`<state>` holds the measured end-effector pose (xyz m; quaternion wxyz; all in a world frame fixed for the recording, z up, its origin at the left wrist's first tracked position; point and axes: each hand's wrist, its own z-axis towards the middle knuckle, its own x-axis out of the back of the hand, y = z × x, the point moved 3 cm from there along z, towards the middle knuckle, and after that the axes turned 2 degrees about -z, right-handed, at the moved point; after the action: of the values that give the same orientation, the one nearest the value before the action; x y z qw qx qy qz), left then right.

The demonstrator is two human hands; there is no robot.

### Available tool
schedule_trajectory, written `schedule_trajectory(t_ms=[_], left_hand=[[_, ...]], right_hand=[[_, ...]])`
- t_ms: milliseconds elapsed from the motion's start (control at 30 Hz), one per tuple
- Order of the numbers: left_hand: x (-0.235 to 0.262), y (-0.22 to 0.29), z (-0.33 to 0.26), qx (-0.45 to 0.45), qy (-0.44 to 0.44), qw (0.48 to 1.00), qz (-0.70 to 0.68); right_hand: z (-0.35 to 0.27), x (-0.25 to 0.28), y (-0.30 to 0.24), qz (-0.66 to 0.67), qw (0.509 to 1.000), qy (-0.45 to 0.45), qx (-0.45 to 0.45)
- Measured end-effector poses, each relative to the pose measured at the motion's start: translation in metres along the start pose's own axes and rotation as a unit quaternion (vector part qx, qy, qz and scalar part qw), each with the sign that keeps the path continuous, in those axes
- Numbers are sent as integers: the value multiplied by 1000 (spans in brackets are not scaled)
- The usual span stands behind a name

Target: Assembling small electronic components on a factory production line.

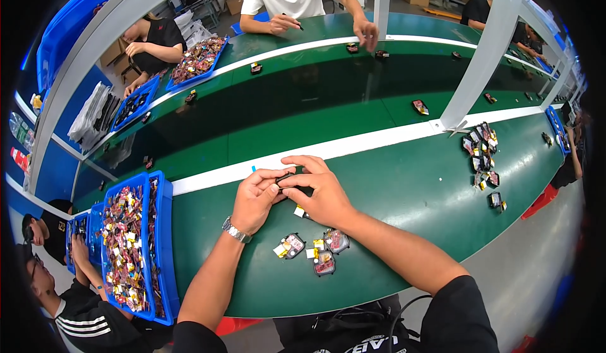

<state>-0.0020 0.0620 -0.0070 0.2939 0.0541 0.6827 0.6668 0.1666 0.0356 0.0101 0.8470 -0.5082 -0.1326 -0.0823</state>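
Observation:
Over the green tabletop, my left hand (254, 200) and my right hand (323, 193) meet with fingertips closed on a small black part (286, 177). Fingers cover most of it, so its kind cannot be made out. Below the hands lie a few small black-rimmed units with clear-looking tops, reddish insides and white-and-yellow tags: a left one (291, 246), a right one (338, 241) and a nearer one (324, 264). Another unit (300, 212) is partly hidden beneath my right hand.
A blue bin (165, 246) heaped with small colourful pieces stands left. At right, a cluster of similar units (481, 154) lies near a white post (483, 53). Beyond a white rail (372, 140), a dark green conveyor (303, 94) carries scattered units. Several people work around.

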Motion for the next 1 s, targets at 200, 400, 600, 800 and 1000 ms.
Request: schedule_trajectory(t_ms=[200, 400, 600, 800, 1000], left_hand=[[-2, -11, 7, -15, -17, 998, -56], [15, -11, -1, -50, 53, 997, 22], [8, -14, 5, 15, 16, 1000, 6], [11, -17, 9, -21, 37, 999, 32], [6, -14, 9, -28, 57, 997, 46]], right_hand=[[-5, 10, -2, -74, 995, 31, 55], [2, -9, 12, 9, 996, 42, 73], [-1, 3, 17, 72, 997, 5, -16], [0, -8, 20, 104, 994, 6, -18], [0, -6, 12, 23, 997, 66, 35]])
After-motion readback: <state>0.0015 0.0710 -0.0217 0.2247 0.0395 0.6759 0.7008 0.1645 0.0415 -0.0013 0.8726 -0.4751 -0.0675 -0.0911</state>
